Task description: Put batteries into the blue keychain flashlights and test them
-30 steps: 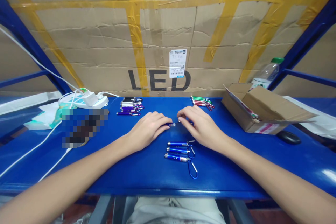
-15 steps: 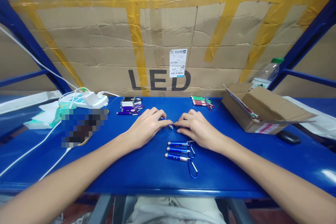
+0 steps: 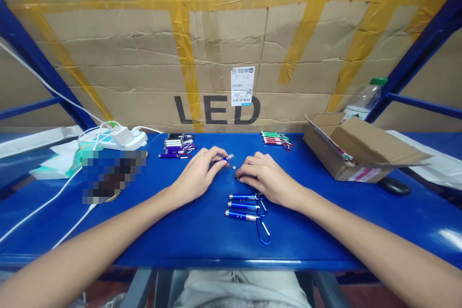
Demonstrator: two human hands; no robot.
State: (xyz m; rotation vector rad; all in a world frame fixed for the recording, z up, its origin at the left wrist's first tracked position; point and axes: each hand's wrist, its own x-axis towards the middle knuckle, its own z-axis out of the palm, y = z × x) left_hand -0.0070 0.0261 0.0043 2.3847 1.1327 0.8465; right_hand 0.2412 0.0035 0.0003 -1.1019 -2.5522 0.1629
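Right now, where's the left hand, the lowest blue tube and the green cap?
Left hand [image 3: 197,172]: head view, back of hand.
Lowest blue tube [image 3: 239,215]: head view, mid-body.
Green cap [image 3: 378,81]: head view, its middle.

The front penlights [image 3: 241,205] are blue and silver, the tabletop [image 3: 180,236] blue, the tape [image 3: 184,48] yellow.

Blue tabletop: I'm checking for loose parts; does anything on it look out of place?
Yes: a small round silvery piece lies loose on the blue tabletop between the left hand and right hand. It looks odd because the three blue penlights lie side by side, while this lies outside their row.
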